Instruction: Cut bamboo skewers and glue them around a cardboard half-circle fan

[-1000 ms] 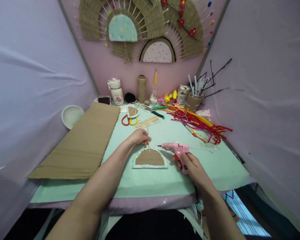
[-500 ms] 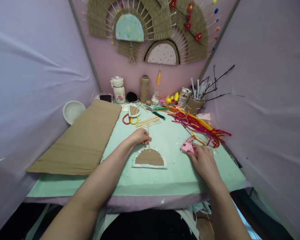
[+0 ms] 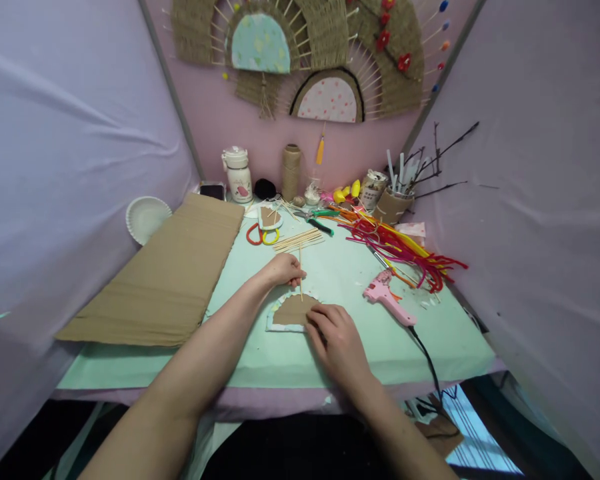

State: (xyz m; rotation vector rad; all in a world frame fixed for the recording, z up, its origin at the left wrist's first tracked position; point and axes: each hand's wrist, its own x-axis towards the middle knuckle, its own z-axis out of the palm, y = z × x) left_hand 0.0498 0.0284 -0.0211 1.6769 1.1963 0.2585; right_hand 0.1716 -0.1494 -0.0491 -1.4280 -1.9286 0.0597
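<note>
A: Where's the work sitting?

B: The fabric-edged cardboard half-round lies on the mint tablecloth in front of the person, straight edge at 6 o'clock, curve at 12. Take it as the centre of the dial.

A: And the left hand?

B: The left hand is between 11 and 12 o'clock, fingertips pinched on a thin wooden stick. The stick points to 12, its near end over the cardboard just inside the curved rim. Whether it's stuck down, I can't tell.

A: The right?

B: The right hand comes in from 4 o'clock, palm down, fingers bent over the half-round and covering its right part. How firmly they press, I can't tell. The two hands are apart from each other.

A: What's around them?

B: The pink hot-glue gun lies on its side at 3 o'clock, black cord trailing towards 4. At 2 there's a heap of red, orange and yellow pipe cleaners. More wooden sticks lie in a row at 12, red-and-yellow-handled scissors at 11, green-handled pliers near 1. The big corrugated cardboard sheet fills 9 to 10.
</note>
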